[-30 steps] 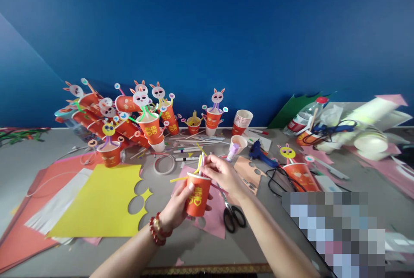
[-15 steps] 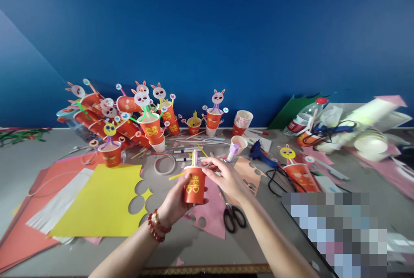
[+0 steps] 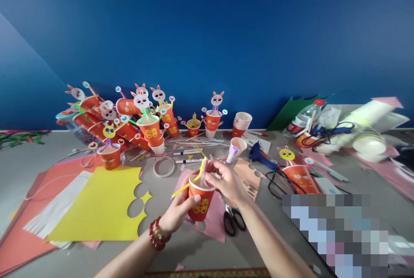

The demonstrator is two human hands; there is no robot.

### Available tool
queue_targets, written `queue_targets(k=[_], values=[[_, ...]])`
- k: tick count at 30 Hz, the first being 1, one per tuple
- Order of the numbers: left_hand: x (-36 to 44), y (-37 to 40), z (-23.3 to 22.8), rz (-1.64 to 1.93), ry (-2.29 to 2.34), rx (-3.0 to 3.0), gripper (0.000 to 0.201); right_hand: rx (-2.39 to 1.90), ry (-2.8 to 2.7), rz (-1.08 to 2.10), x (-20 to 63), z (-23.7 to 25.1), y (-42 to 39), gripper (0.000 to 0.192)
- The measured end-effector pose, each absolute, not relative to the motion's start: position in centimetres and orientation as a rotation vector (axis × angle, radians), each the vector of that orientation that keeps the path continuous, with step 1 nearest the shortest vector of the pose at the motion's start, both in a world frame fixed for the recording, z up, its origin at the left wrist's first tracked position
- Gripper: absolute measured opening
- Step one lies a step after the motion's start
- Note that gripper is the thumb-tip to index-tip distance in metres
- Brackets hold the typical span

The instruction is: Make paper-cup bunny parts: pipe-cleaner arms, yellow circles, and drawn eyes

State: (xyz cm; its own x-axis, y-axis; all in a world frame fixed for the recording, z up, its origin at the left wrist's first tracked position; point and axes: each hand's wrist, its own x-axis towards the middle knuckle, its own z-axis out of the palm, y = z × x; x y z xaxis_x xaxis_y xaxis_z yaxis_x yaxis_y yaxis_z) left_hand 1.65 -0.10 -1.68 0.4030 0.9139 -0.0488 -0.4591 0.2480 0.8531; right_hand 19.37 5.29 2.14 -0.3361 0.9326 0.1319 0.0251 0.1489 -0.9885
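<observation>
Cup and hands, since half a second ago: the red cup [image 3: 202,202] has come slightly nearer and tipped its mouth toward the wearer; the right hand [image 3: 223,181], which was beside the rim, has closed in on the straws [image 3: 203,168].
Red cup: held up above the near middle of the table [image 3: 174,252], gold lettering on its front.
Straws: a small bunch rising from the cup's mouth; a yellow strip [image 3: 180,190] sticks out low on the left.
Left hand [image 3: 177,213]: curled around the cup from the left, thumb along the front, holding it firmly; a red bead bracelet [image 3: 158,235] at the wrist.
Right hand fingers: bent, thumb and fingertips nearly together at the straws over the rim; whether they pinch one I cannot tell.
Underneath: a pink sheet [image 3: 220,219] with cut holes, and black-handled scissors [image 3: 229,224] just right.
Left side: a yellow sheet [image 3: 97,204] with round cutouts, overlapping red paper [image 3: 26,222].
Right side: a blue glue gun [image 3: 258,153], and a cup with a yellow rabbit face [image 3: 287,154].
Far side: markers [image 3: 186,153], a stack of cups [image 3: 242,122], and many rabbit-faced cups [image 3: 150,129] crowded at left before the blue wall [image 3: 207,32].
</observation>
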Motion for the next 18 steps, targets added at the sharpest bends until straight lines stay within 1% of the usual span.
queue_targets(k=[5,12,16,18], values=[[1.8,-0.4,-2.2,1.019,0.652,0.908,0.072,-0.979,-1.545,1.315,19.3,1.9,5.1,0.023],[1.8,-0.3,-4.1,1.065,0.629,0.848,0.068,-0.981,-1.621,1.274,20.4,2.6,5.7,0.028],[1.9,-0.3,-3.7,1.085,0.618,0.803,0.071,-0.994,-1.640,1.270,21.8,3.3,5.7,0.033],[2.0,-0.2,-3.2,1.088,0.606,0.777,0.073,-0.994,-1.647,1.295,22.2,3.2,5.3,0.031]])
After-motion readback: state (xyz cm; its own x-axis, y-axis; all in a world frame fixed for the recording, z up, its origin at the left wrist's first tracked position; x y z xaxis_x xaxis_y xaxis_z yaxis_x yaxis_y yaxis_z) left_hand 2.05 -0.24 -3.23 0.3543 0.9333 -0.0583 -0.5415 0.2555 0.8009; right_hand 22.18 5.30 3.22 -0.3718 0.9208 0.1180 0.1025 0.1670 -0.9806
